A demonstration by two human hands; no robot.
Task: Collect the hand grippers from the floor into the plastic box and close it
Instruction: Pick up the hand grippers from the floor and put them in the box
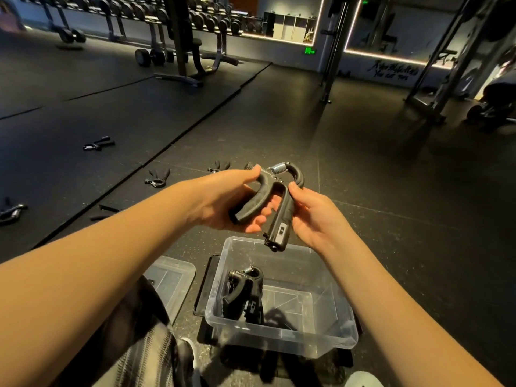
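Note:
A black hand gripper [282, 216] with a steel spring is held in the air just above the far rim of the clear plastic box [329, 339]. My left hand [226, 202] wraps its curved left handle, and my right hand [310, 216] pinches the straight right handle. Another black hand gripper [244, 294] lies inside the box at its left side. More hand grippers lie on the dark floor: one [98, 143] far left, one [157, 178] nearer, one [218, 166] behind my left hand, one [11, 212] at the left edge.
The clear box lid [170, 277] lies on the floor left of the box, beside my knee in striped trousers [145, 347]. A dumbbell rack [156, 20] and benches stand at the back, and rack posts [332, 60] rise to the right.

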